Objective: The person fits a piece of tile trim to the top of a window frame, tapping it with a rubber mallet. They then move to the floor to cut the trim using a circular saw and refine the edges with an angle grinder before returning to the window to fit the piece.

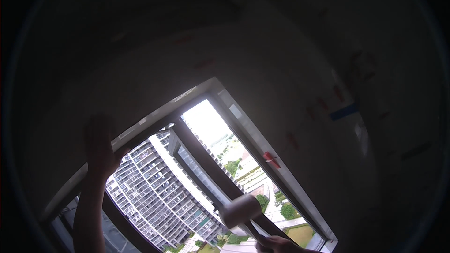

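Observation:
My left hand (101, 143) is raised on the left, fingers stretched out against the dark wall (154, 72) just above the window's upper edge. Its thumb stands apart, over the bright window opening. At the bottom, my right hand (276, 243) grips the handle of a mallet (240, 210). The thick, pale cylindrical head tilts up in front of the window and touches nothing that I can make out. Along the window's right-hand edge sits a small red wedge-shaped clip (271, 159).
A dark-framed window (201, 143) slants across the middle, with a sash tilted outward. Outside are a tall apartment block (161, 182), trees and paths far below. On the dim wall to the right are several faint red pieces and a blue strip (344, 111).

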Demonstrator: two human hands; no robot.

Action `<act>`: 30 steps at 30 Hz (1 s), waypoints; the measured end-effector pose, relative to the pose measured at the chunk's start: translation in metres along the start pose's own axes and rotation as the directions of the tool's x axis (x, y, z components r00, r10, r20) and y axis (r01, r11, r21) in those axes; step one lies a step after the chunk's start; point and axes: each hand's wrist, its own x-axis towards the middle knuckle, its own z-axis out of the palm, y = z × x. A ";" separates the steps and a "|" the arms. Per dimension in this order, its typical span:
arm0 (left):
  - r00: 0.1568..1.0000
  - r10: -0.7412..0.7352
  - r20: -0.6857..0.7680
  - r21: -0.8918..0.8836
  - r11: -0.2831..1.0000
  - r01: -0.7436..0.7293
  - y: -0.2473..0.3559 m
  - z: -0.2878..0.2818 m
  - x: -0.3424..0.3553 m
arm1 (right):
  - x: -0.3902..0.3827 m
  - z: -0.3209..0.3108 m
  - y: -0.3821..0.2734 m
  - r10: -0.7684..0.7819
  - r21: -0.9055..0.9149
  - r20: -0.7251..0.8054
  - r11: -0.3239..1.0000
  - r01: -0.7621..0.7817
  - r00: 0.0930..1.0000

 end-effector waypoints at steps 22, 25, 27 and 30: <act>0.968 0.215 -0.127 0.355 0.921 -0.158 -0.043 0.046 0.013 | 0.163 0.134 -0.188 -0.567 0.701 0.435 0.701 0.131 0.700; 0.965 0.230 -0.130 0.362 0.917 -0.169 -0.045 0.046 0.013 | 0.157 0.156 -0.193 -0.606 0.761 0.312 0.620 0.190 0.732; 0.977 0.190 -0.098 0.375 0.916 -0.140 -0.041 0.042 0.014 | 0.174 0.171 -0.194 -0.723 0.770 0.329 0.578 0.270 0.608; 0.962 0.238 -0.132 0.402 0.900 -0.168 -0.044 0.046 0.013 | 0.166 0.185 -0.198 -0.610 0.771 0.401 0.627 0.107 0.684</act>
